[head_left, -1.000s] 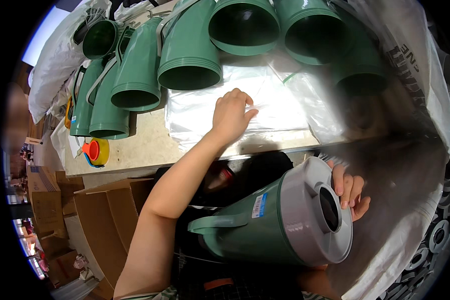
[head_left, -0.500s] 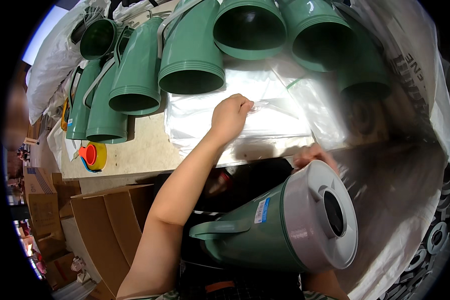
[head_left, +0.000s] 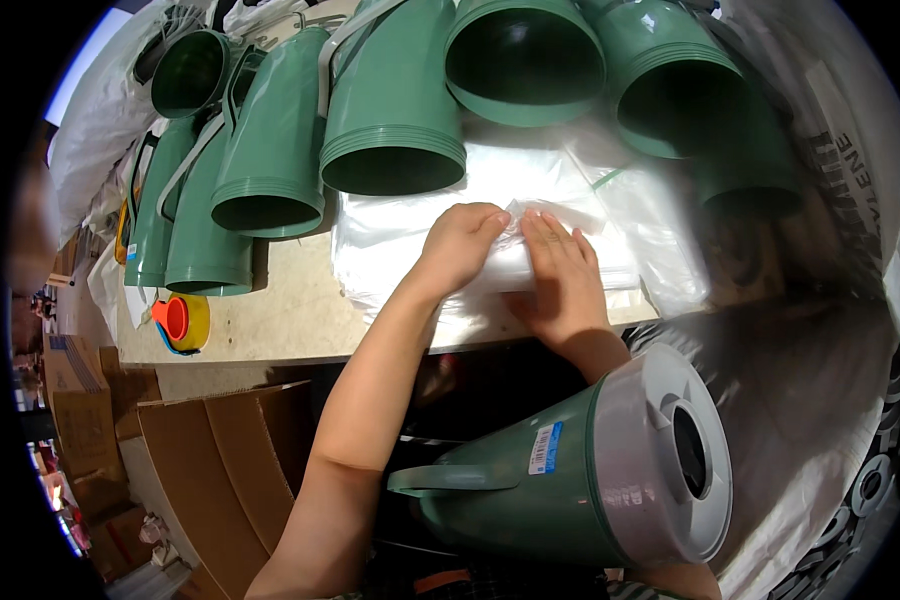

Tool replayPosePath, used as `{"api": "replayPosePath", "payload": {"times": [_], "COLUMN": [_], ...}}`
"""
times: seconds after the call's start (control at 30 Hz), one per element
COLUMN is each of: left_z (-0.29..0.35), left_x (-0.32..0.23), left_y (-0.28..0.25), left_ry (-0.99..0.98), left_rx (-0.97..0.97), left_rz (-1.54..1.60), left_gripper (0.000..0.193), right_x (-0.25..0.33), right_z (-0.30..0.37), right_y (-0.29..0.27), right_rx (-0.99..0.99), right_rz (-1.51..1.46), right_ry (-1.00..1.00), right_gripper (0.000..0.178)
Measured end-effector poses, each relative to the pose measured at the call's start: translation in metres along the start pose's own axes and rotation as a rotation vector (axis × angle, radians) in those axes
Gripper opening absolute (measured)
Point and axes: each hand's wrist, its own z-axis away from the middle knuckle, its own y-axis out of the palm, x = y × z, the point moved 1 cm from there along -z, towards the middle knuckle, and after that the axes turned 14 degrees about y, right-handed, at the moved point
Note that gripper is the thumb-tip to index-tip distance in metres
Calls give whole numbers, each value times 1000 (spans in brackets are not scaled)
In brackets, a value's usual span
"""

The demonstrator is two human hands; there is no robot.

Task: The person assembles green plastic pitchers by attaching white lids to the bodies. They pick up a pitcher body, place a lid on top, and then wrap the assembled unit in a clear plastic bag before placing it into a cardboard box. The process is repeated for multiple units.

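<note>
A green jug body (head_left: 510,490) with a handle, a blue-and-white label and a pale grey end piece (head_left: 670,460) lies tilted across my lap, in front of my right forearm. On the table, a stack of clear plastic bags (head_left: 390,240) is spread flat. My left hand (head_left: 460,250) is closed, pinching the gathered edge of the top plastic bag (head_left: 512,265) between thumb and fingers. Close beside it, my right hand (head_left: 565,280) has its fingertips on the same gathered plastic; its thumb is mostly hidden. Neither hand grips the jug.
Several open-mouthed green jug bodies (head_left: 395,120) line the table's far side. A yellow-and-red tape roll (head_left: 185,320) sits at the left front table edge (head_left: 240,340). Below stands an open cardboard box (head_left: 220,450). Large plastic sheeting (head_left: 790,400) hangs at right, near grey ring parts (head_left: 870,485).
My right hand has moved from behind the jug's pale end up onto the bags, meeting my left hand. The jug has shifted slightly right and down in view.
</note>
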Motion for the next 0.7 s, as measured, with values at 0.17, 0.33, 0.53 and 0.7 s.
{"api": "replayPosePath", "payload": {"times": [0.17,0.33,0.53,0.7], "left_z": [5,1,1,25], "left_x": [-13,-4,-11,-52], "left_y": [-3,1,-1,-11], "left_ry": [-93,-53,-37,50], "left_rx": [60,-54,-218,-282], "left_rz": [131,248,277,811], "left_gripper": [18,17,23,27], "right_x": [-6,-5,-8,-13], "right_z": [14,19,25,43], "right_y": [2,1,-1,-4], "right_rx": [15,-50,-97,-76], "right_rz": [83,114,62,-373], "right_ry": [5,51,63,241], "right_gripper": [83,76,68,48]}}
